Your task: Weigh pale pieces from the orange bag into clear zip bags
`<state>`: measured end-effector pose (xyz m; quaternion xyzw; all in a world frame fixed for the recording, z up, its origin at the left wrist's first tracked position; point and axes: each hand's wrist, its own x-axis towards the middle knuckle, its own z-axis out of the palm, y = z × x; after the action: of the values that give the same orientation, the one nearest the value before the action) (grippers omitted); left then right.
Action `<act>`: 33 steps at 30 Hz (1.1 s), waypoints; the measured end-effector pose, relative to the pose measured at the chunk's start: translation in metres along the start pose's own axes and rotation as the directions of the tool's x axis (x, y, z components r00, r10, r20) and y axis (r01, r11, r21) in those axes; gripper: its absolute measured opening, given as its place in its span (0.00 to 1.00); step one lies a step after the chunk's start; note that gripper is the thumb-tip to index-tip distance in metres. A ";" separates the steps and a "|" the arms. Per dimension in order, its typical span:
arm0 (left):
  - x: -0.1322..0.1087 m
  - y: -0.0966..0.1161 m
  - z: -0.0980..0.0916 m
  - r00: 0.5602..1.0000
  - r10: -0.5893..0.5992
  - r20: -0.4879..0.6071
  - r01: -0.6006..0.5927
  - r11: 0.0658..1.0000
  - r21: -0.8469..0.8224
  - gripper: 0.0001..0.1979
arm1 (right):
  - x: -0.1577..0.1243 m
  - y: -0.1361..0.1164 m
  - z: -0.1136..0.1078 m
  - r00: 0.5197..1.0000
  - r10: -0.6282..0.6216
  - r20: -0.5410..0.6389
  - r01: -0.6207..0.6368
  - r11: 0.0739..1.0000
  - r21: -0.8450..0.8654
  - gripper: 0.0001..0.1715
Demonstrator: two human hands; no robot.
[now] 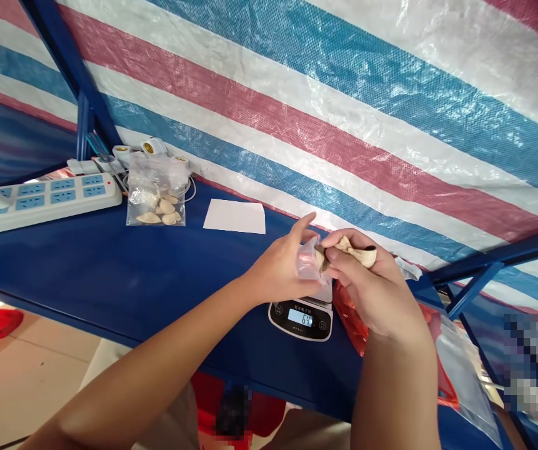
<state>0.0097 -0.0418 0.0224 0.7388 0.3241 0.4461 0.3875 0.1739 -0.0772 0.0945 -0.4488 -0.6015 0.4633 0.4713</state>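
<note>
1. Left hand point(278, 269): thumb raised and spread from the fingers, which curl behind a small clear plastic bag point(308, 262). Grip on the bag's edge; exact finger contact partly hidden.
2. Right hand point(367, 281): fingers pressed together, pinching a pale curved piece point(355, 251) against the thumb at the bag's mouth. Piece looks dried; kind unclear. Its end sticks out past the fingers.
3. Bag's lower end sits at the platform of a digital scale point(300, 319). Can't tell if it bears on it. Display reads 64.
4. Red plastic bag point(349, 319) lies just right of the scale, under the right hand. Clear plastic sheet or bag point(465, 381) beyond it, at the table edge.
5. Rest, on a blue table point(109, 262): clear bag of similar pale pieces point(156, 212), white paper point(234, 216), power strip point(39, 203). Striped tarp point(297, 125) behind.
</note>
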 end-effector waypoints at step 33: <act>0.000 0.002 0.002 0.999 -0.029 -0.040 0.026 0.997 -0.076 0.39 | 0.016 0.032 -0.015 0.990 0.018 -0.139 0.009 0.982 0.191 0.26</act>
<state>0.0116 -0.0428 0.0235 0.7097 0.3252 0.4676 0.4146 0.1900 -0.0542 0.0674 -0.4343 -0.5187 0.4874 0.5521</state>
